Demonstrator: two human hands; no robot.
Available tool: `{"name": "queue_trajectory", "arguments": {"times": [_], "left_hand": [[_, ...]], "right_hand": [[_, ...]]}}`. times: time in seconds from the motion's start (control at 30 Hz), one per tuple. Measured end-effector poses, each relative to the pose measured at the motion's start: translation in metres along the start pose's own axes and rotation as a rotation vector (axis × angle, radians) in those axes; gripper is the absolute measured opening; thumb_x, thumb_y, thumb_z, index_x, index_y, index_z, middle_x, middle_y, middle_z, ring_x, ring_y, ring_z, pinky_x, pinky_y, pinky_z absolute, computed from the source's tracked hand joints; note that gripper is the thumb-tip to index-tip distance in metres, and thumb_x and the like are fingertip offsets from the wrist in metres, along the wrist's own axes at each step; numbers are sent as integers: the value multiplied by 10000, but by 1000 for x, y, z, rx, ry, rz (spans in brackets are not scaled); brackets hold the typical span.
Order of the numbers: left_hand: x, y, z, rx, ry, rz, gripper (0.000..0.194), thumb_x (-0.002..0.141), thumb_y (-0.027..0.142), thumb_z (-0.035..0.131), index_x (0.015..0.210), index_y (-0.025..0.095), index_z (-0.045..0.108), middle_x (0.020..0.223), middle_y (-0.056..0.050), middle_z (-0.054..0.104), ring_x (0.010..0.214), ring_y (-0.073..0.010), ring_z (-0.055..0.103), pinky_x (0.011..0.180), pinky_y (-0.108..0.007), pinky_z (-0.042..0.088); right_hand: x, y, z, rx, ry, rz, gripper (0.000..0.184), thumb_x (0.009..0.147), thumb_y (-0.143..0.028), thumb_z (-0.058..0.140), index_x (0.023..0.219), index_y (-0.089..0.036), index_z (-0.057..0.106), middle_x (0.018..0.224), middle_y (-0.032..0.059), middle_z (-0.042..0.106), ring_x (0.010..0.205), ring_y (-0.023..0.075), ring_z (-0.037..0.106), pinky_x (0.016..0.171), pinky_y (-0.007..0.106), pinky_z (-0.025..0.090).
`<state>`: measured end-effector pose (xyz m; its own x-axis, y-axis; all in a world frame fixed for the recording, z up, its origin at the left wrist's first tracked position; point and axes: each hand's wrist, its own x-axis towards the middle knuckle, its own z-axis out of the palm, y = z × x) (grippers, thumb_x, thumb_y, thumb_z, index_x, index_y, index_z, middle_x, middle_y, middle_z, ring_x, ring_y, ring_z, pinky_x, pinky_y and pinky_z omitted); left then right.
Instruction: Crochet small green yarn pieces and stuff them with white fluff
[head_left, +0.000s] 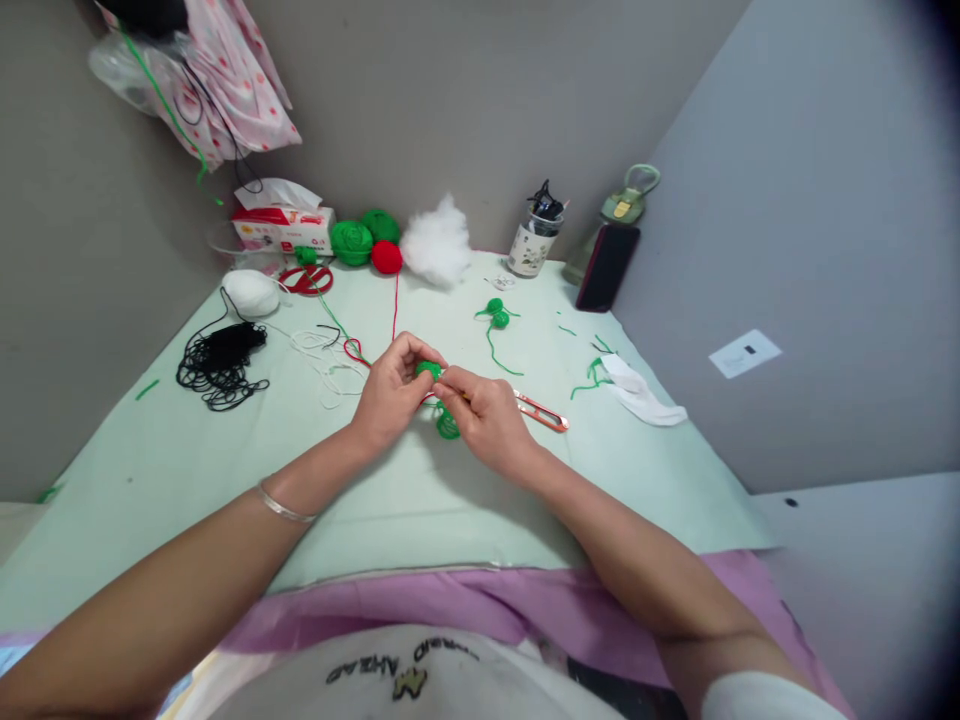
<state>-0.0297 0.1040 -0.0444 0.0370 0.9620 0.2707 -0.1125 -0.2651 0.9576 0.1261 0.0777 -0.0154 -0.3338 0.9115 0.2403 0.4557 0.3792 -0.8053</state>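
My left hand (pixel 394 388) is closed in a pinch on a small green crochet piece (pixel 428 369), over the middle of the table. Pressed close to it, my right hand (pixel 487 415) has its fingers closed around a thin yellowish tool, apparently a crochet hook, mostly hidden by the fingers. A loop of green yarn (pixel 448 422) hangs below the two hands. Red yarn (pixel 357 349) runs up to the left hand from the table. Just right of my right hand lies an orange, slim-handled tool (pixel 544 411), partly covered by that hand.
Along the back stand a tissue box (pixel 285 225), green yarn balls (pixel 351 243), a red ball (pixel 386 257), white stuffing (pixel 437 243), a pen cup (pixel 535 240), a bottle (pixel 624 207) and a phone (pixel 609 268). Black yarn (pixel 225 360) and red-handled scissors (pixel 306 280) lie left.
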Motion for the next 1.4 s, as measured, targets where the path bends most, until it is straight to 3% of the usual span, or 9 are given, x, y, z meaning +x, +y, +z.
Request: {"name": "queue_trajectory", "arguments": {"times": [0.07,0.23,0.4,0.6,0.77,0.93,1.0,1.13,1.4], "left_hand": [[1,0,-1,-18,-11,-18,189,699,141,702,849,219,617,840,17,692,802,-154,652,761,-290,511],[2,5,-8,-89,-123,-135,197,776,250,763,869,216,593,730,36,676,649,-136,623,624,-266,499],[2,13,-13,-149,-235,-309,223,807,328,778,861,207,598,759,19,707,556,-121,632,509,-241,450],[4,17,-18,-217,-276,-463,251,779,299,782,866,214,563,751,23,693,527,-110,622,493,-219,426],[0,17,-13,-235,-224,-406,343,868,465,776,947,244,526,762,55,686,524,-91,625,496,-194,429],[-3,22,-8,-213,-217,-301,391,895,577,751,945,246,550,705,60,652,571,-127,675,560,-233,514],[-3,22,-7,-198,-223,-264,384,873,556,782,933,234,581,768,41,670,624,-142,706,610,-262,553],[-4,19,-6,-147,-216,-185,383,728,334,923,967,232,643,885,28,695,745,-158,724,688,-277,567],[-3,14,-14,-50,-299,-152,235,795,301,859,970,225,721,808,16,716,727,-177,700,700,-307,547]], "right_hand": [[3,2,-1,79,-9,49,276,930,-301,562,671,-225,503,559,-71,424,557,116,336,602,282,248],[14,7,-7,530,-46,250,236,863,-372,675,706,-197,655,527,-86,368,534,102,278,541,266,206],[20,12,-12,726,-151,384,273,837,-447,695,745,-194,651,457,-135,245,455,74,130,455,239,170],[21,15,-12,880,-242,460,284,806,-418,773,767,-146,702,444,-145,253,442,47,121,422,196,162],[22,18,-17,961,-231,457,259,843,-392,786,806,-143,721,452,-148,226,455,51,112,408,171,170],[23,18,-21,1038,-209,443,235,858,-367,783,787,-157,705,447,-137,239,469,65,118,398,164,191],[23,18,-22,1063,-197,444,220,863,-351,772,782,-158,702,440,-135,248,469,67,112,393,163,198],[24,20,-24,1093,-177,460,194,880,-320,751,782,-158,705,430,-135,244,468,71,97,383,162,209],[22,17,-24,1084,-166,457,197,864,-306,772,763,-148,713,434,-139,218,463,61,94,383,157,203]]}}
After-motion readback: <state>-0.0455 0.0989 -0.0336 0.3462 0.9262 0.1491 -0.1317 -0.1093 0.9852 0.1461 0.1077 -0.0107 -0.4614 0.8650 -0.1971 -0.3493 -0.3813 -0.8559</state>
